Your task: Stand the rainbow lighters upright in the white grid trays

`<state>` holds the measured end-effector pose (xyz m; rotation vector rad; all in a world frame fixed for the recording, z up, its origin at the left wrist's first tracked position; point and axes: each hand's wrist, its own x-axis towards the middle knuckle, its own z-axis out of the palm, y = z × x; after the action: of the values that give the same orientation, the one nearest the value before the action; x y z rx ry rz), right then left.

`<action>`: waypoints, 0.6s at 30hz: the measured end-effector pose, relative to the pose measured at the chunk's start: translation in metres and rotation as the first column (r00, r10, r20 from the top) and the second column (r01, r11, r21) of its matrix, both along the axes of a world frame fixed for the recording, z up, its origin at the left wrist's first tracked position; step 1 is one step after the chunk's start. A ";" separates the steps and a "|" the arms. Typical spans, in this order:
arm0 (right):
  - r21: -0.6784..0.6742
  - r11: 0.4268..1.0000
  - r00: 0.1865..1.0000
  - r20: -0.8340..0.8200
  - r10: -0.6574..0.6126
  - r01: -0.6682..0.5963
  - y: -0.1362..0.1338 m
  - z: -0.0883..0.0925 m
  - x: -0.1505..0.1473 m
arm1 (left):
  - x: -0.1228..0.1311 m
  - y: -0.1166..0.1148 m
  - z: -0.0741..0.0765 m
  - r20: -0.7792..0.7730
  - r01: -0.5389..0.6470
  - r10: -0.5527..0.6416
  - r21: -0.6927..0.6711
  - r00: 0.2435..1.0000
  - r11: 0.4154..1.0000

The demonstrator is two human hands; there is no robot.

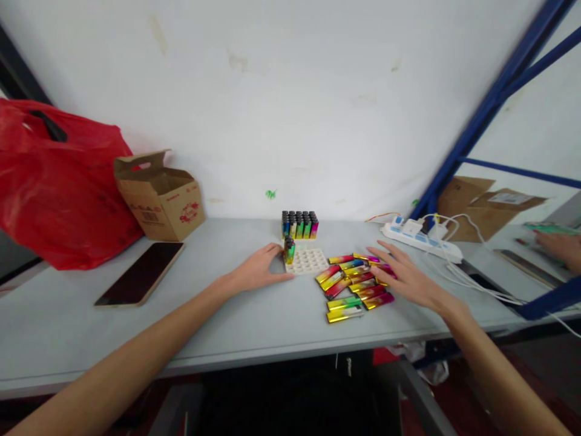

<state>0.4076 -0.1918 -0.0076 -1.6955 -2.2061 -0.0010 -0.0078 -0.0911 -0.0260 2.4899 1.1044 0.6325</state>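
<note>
My left hand (261, 267) rests on the table at the left side of a white tray with rows of holes (311, 261), thumb and fingers apart around its edge. A few upright lighters (289, 251) stand in the tray's left end, close to my fingertips. To the right of the tray lies a loose pile of shiny coloured lighters (358, 281). Over the pile's right edge is my right hand (406, 274), fingers spread, with its fingertips near or on the lighters. Behind the tray stands a block of upright lighters (299, 225) with black tops, packed in rows.
At the left are a phone (140, 274), an open cardboard box (163, 203) and a red plastic bag (63, 188). A white power strip (422, 241) with cables lies at the right, by a blue metal frame (476, 115). Beyond it shows another person's hand (563, 248).
</note>
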 end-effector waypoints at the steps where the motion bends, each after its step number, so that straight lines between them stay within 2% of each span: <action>1: -0.007 1.000 1.000 0.024 0.010 -0.010 -0.015 -0.005 -0.008 | 0.000 0.000 0.000 -0.005 -0.002 0.002 0.003 1.000 1.000; 4: -0.021 0.998 0.994 0.098 0.053 -0.052 -0.044 -0.019 -0.039 | 0.000 0.000 0.002 -0.020 0.000 0.000 0.006 1.000 1.000; 6: -0.037 0.998 0.991 0.121 0.052 -0.048 -0.048 -0.027 -0.055 | -0.002 0.001 0.004 -0.029 -0.007 0.008 0.015 1.000 1.000; 10: -0.031 0.999 0.991 0.134 0.024 -0.020 -0.032 -0.034 -0.065 | -0.016 0.010 0.011 -0.055 -0.023 0.026 0.056 0.998 0.998; 18: 0.018 0.999 0.991 0.135 0.024 -0.026 0.011 -0.032 -0.061 | -0.044 0.020 0.029 -0.110 -0.062 0.070 0.072 0.991 0.995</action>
<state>0.3466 -0.1810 -0.0400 -1.7030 -2.3162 -0.1348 -0.0519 -0.0715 0.0032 2.5844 1.2299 0.5627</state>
